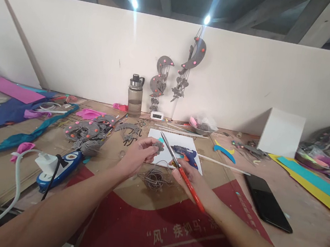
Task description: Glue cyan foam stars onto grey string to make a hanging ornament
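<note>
Between the thumb and fingers of my left hand (140,155) is a small grey felt piece (159,146), partly hidden by the fingertips. My right hand (189,178) holds scissors with red handles (191,187), seen nearly edge-on. Their metal blades (168,145) point up and left, beside the grey piece and apart from it. Just below and between the hands lies a loose coil of grey cord (155,178). Behind the right hand a blue glue gun (190,157) rests on a white sheet (155,134).
At left are a blue power strip (70,163), grey felt pieces with pink dots (90,129) and coloured cloth (16,109). A water bottle (135,99) stands against the white partition (80,50), near hanging grey crescents (197,54). A black phone (267,201) lies at right.
</note>
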The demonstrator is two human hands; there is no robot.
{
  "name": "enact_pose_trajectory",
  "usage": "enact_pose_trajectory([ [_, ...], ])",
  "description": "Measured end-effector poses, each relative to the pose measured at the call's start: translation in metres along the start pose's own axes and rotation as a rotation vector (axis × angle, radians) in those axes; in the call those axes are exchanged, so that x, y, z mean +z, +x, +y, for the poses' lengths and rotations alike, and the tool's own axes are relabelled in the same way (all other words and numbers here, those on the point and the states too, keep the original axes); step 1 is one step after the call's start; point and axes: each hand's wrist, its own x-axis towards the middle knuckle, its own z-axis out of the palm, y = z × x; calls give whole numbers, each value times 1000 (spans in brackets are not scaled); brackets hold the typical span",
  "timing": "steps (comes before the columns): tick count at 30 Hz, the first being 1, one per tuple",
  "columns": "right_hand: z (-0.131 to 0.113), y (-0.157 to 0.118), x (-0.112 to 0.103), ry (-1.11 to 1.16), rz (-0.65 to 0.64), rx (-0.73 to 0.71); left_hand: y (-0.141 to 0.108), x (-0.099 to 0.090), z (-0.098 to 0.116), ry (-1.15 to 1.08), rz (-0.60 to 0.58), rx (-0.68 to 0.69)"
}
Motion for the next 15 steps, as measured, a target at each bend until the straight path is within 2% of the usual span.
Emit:
enact_pose_trajectory([
  [4,0,0,-1,21,-23,1,-1,0,1,33,-37,-3],
  [10,-3,-1,-1,106,-70,13,-3,3,7,78,-13,-80],
  [15,-3,-1,-1,162,-88,29,-3,2,10,142,-13,-87],
])
